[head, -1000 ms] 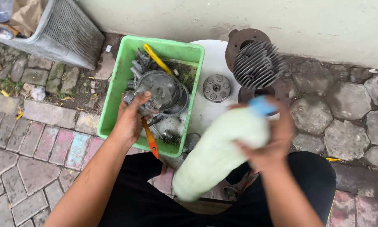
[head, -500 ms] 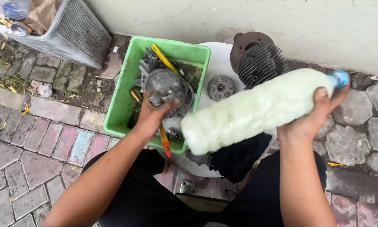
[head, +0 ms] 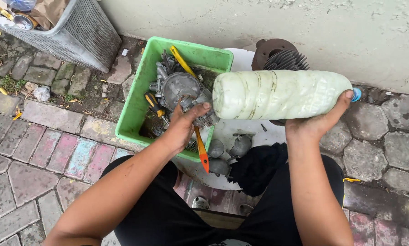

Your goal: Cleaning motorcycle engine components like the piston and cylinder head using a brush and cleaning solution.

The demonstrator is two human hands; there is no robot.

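The right hand [head: 320, 120] holds a plastic bottle [head: 281, 94] of pale milky liquid on its side, fingers wrapped around the neck end beside the blue cap [head: 357, 94], so that the bottle's base sits above the green tub [head: 134, 109]. The left hand [head: 184, 125] reaches into that tub, fingers curled over a grey metal carburettor [head: 181, 89] lying among yellow-handled tools [head: 181, 60]. An orange-handled tool [head: 202, 152] projects over the tub's near rim, just beside the left wrist.
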